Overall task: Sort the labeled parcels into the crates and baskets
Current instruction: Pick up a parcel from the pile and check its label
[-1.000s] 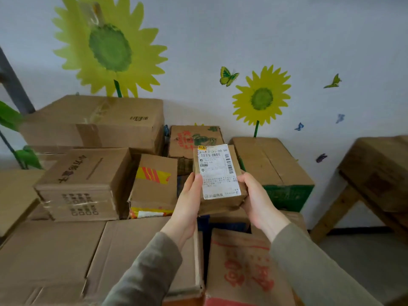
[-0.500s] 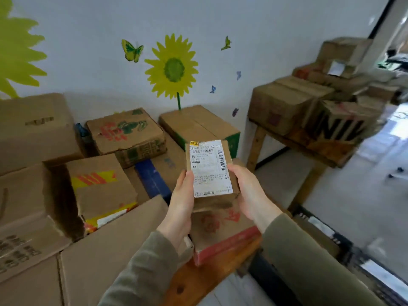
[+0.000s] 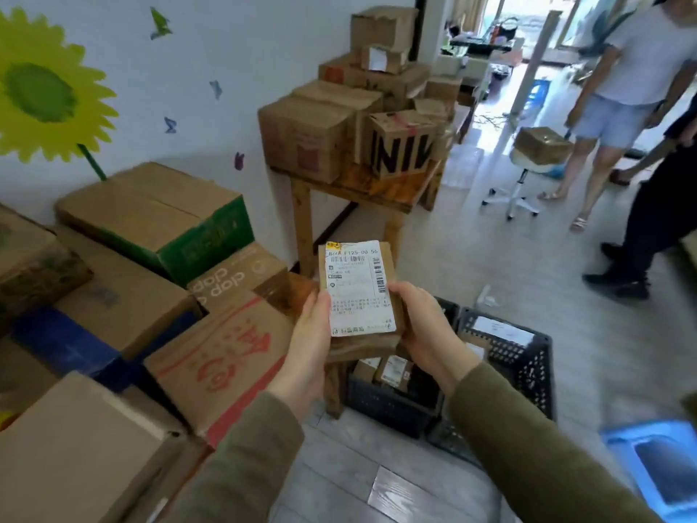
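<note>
**One parcel point(image 3: 362, 347) up, many more to go**

Brown parcel held before me, above the black crate point(image 3: 388, 405). My left hand point(image 3: 307, 341) grips its left edge and my right hand point(image 3: 422, 330) curls round the right. A few sorted parcels point(image 3: 392, 371) lie in that crate. The cartons point(image 3: 124, 307) beside me look unsorted, I reckon. Shipping label point(image 3: 358, 288) reads "125-00 56". Nearby carton point(image 3: 230, 285) says "dop"; a box point(image 3: 401, 149) on the wooden table point(image 3: 377, 190) says "INIW".

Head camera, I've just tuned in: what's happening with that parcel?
A person holds a small brown cardboard parcel with a white shipping label, label towards the camera. The left hand grips its left edge and the right hand its right edge. Below the hands, a black plastic crate on the floor already holds small parcels. The held one is not yet put down.
</note>
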### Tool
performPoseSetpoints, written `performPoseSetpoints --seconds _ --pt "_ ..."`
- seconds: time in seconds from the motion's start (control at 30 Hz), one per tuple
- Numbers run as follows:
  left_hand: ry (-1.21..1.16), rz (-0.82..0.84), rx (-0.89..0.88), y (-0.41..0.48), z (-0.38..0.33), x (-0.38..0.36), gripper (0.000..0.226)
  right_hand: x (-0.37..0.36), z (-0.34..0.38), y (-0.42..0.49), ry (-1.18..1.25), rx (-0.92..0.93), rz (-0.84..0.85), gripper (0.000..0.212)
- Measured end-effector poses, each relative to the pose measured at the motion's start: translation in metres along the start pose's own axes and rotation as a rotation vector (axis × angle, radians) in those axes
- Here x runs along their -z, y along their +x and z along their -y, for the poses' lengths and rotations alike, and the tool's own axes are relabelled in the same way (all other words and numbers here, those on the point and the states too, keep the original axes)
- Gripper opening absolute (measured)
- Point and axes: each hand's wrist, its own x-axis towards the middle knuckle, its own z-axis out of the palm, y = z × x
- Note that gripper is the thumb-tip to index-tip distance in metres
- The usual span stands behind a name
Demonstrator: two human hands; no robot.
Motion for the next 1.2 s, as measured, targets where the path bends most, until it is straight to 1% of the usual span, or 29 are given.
performPoseSetpoints --seconds 0.07,0.13,0.23,0.37,0.5,0.63,0.87,1.0,1.13,1.2 --pt "0.062 0.043 0.005 -0.002 0.008 -0.032 0.035 0.034 0.0 -0.001 0.028 -0.003 -0.06 0.033" --pt "0.09 0.085 0.019 -0.003 0.016 -0.058 0.034 0.063 0.001 -0.003 0.06 -0.006 -0.101 0.029" --pt "0.121 0.125 0.041 -0.005 0.026 -0.094 0.034 0.1 0.003 -0.004 0.084 -0.01 -0.153 0.028" --pt "0.174 0.19 0.06 -0.007 0.039 -0.13 0.037 0.138 0.006 -0.009 0.104 -0.031 -0.192 0.028" --pt "0.179 0.239 0.063 -0.007 0.048 -0.155 0.04 0.164 0.009 -0.011 0.116 -0.043 -0.218 0.03" --pt "0.194 0.26 0.066 -0.006 0.052 -0.171 0.042 0.181 0.011 -0.01 0.136 -0.034 -0.23 0.032" --pt "0.209 0.283 0.099 0.006 0.052 -0.182 0.04 0.191 0.012 0.0 0.151 -0.04 -0.217 0.029" --pt "0.221 0.268 0.14 0.026 0.053 -0.185 0.034 0.191 0.014 0.014 0.184 -0.053 -0.241 0.027" --pt "0.214 0.299 0.215 0.058 0.05 -0.188 0.037 0.189 0.018 0.037 0.232 -0.064 -0.299 0.027" --pt "0.198 0.328 0.222 0.07 0.048 -0.191 0.039 0.187 0.022 0.047 0.257 -0.074 -0.313 0.026"
